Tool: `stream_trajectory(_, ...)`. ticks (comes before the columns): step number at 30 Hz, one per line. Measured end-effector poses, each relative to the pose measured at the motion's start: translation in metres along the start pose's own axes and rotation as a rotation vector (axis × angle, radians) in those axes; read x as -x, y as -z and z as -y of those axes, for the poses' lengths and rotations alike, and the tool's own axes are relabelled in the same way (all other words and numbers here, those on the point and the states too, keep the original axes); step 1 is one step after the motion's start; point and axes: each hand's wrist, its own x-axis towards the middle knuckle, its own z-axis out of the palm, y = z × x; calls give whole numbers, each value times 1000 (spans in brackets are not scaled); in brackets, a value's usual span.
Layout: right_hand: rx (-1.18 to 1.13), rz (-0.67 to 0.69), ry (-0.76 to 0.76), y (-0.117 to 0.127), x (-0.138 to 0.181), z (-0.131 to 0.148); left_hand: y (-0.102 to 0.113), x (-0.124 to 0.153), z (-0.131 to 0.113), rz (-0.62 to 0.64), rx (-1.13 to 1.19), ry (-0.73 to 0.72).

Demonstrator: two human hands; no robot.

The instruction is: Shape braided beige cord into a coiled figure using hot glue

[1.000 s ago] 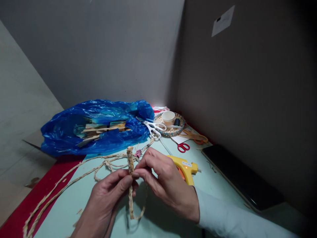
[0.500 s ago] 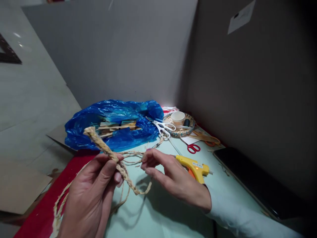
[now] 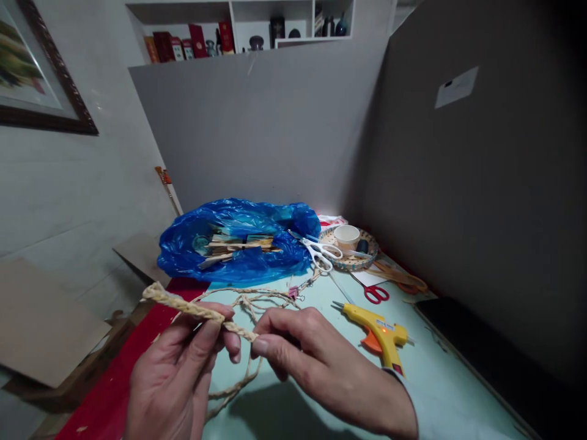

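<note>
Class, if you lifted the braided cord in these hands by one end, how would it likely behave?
The braided cord would probably feel light, being only a slim plait. Its thick end may hold fairly stiff, since it juts straight out past the left hand without drooping. Longer stretches would likely flop, judging by the loose loops of similar cord lying beyond.

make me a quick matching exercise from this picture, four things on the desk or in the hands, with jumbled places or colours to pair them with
Things
1. braided cord
2. glue gun
3. white-handled scissors
4. dark spool

Places and colours
A. blades against the blue plastic bag
B. yellow, with an orange trigger
C. in the woven basket, near the white cup
D. between the fingers of the left hand and right hand

Pairs: 1-D, 2-B, 3-A, 4-C
</note>
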Motion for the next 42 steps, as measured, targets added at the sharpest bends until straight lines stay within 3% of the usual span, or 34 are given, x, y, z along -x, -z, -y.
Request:
stream_trajectory(5,108,-31,22,12,-3,-3,3,-13,-14,-184,111,-81)
stream_trajectory(13,316,-111,111,40,8,14,8,-19,-26,-237,180,-66)
stream_trajectory(17,191,-66,-63,37,16,6,0,-18,-21,-218,169,-77)
stream_trajectory(21,-49,36,-314,33,15,-19,-5,-18,-3,-173,113,38)
stream_trajectory(24,-157,80,-286,31,15,-27,-6,-18,8,-168,75,85)
stream_trajectory(29,-254,28,-225,20,13,-26,-9,-15,16,-210,40,113)
stream_trajectory(35,-166,-93,-278,4,9,-40,-9,-14,24,-218,2,183)
stream_trajectory(38,-230,-124,-316,-2,7,-49,-5,-12,34,-90,-55,100)
stream_trajectory(42,-312,-171,-308,-7,5,-57,9,-15,48,58,-289,-198)
